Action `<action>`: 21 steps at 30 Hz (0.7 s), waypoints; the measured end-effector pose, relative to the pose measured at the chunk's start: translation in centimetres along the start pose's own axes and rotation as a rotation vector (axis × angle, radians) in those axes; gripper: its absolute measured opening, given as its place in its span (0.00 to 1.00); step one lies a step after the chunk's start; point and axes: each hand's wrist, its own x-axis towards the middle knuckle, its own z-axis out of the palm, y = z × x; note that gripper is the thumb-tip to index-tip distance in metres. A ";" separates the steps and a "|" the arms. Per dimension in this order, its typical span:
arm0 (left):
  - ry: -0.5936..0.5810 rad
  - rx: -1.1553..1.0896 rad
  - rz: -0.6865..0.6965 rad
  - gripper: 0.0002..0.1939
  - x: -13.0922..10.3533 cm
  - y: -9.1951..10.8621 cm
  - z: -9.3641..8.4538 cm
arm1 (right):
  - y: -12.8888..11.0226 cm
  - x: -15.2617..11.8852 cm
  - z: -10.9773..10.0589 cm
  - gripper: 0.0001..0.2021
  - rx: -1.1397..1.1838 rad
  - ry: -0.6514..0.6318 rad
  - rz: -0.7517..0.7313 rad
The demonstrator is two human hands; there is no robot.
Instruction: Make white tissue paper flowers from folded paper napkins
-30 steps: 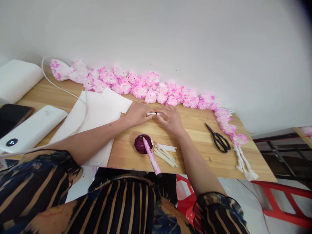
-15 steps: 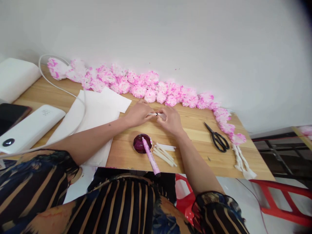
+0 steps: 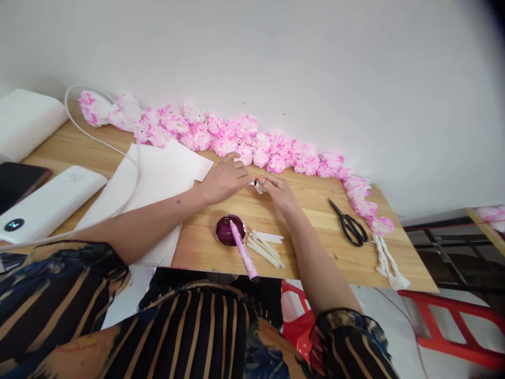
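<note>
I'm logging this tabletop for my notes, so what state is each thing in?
White piece: pinched by left hand and right hand
Scissors: closed
Marker: across the dish; cap unclear
Dish: open, purple inside
Pale sticks: loose, overlapping
Paper sheets: flat, overlapping
Power bank: display lit
Phone: screen dark

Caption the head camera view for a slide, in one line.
Both hands pinch a small white piece near pink-and-white paper-like flowers, with scissors at right.
</note>
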 end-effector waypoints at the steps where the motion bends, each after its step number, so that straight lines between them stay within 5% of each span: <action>1: -0.020 -0.010 -0.002 0.16 0.0 0.1 -0.2 | -0.1 0.0 0.1 0.17 0.014 -0.002 0.010; 7: -0.146 -0.174 -0.085 0.17 0.2 0.4 -0.9 | -0.4 -0.1 0.4 0.15 0.036 0.008 0.035; 14: -0.109 -0.244 -0.126 0.18 -0.1 -0.1 -0.2 | 0.0 0.0 0.2 0.16 -0.018 0.018 0.011; 21: -0.051 -0.491 -0.460 0.16 -0.6 -0.3 1.0 | -0.5 -0.2 -0.5 0.21 -0.220 0.074 -0.183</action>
